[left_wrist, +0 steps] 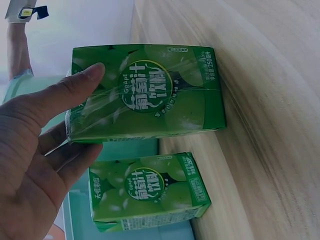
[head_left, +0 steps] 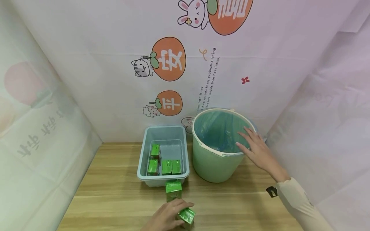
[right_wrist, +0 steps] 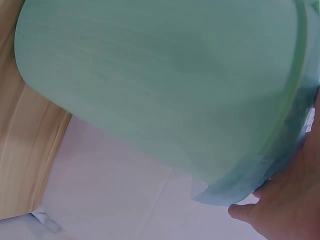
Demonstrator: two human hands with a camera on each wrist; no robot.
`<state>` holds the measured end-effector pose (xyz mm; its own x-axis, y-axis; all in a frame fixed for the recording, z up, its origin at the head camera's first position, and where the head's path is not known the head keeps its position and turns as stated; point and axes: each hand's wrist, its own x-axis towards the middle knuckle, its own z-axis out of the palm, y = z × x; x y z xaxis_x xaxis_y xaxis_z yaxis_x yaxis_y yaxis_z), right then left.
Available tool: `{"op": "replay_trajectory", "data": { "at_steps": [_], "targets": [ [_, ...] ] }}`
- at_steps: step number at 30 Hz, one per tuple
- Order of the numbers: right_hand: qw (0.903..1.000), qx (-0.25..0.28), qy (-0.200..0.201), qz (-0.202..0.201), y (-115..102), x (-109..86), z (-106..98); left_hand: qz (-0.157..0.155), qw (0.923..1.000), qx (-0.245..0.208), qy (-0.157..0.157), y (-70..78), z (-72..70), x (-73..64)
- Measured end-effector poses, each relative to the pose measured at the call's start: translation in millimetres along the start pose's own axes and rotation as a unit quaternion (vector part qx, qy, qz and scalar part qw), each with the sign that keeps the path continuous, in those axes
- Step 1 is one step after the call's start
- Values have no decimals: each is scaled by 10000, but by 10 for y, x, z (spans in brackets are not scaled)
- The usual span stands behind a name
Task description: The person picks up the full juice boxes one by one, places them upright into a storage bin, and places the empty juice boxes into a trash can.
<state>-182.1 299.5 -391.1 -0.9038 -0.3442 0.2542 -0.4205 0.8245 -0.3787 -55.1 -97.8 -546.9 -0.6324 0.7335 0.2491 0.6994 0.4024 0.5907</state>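
Observation:
My left hand holds a green grape juice carton by one end near the table's front, thumb on its printed face and fingers beneath. Just beyond it, a second juice carton stands on the table against the near end of a light blue tub. My right hand reaches over the right rim of a pale green bucket with fingers spread and nothing gripped. In the right wrist view, its fingers overlap the blue plastic liner folded over the rim.
Several more green cartons stand inside the tub, toward its left and near sides. The tub and bucket stand side by side on the wood-grain table. White printed sheets form walls at the back and both sides.

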Motion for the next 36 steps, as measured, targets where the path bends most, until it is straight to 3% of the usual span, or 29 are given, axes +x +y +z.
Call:
{"op": "replay_trajectory", "data": {
  "at_steps": [5, 12, 16, 23, 32, 36],
  "targets": [
    [9994, -125, -161, 292, 42, 17, -15, 129, 9999, -25, -20, 30, -32, 38],
    [9958, -410, -486, 659, 28, 36, -53, 434, 9964, 569, 447, 131, -169, 125],
    [9945, -518, -530, 745, 13, 35, -65, 614, 9904, 998, 733, 225, -349, 197],
    [9924, -526, -668, 892, -24, 17, -75, 1012, 9847, 986, 1015, 353, -680, 352],
    [9882, -612, -870, 1098, -57, 22, -100, 1027, 9893, 510, 906, 405, -1172, 617],
    [9878, -657, -925, 1063, -76, 43, -104, 1118, 9880, 592, 881, 416, -1403, 761]
  ]
}}
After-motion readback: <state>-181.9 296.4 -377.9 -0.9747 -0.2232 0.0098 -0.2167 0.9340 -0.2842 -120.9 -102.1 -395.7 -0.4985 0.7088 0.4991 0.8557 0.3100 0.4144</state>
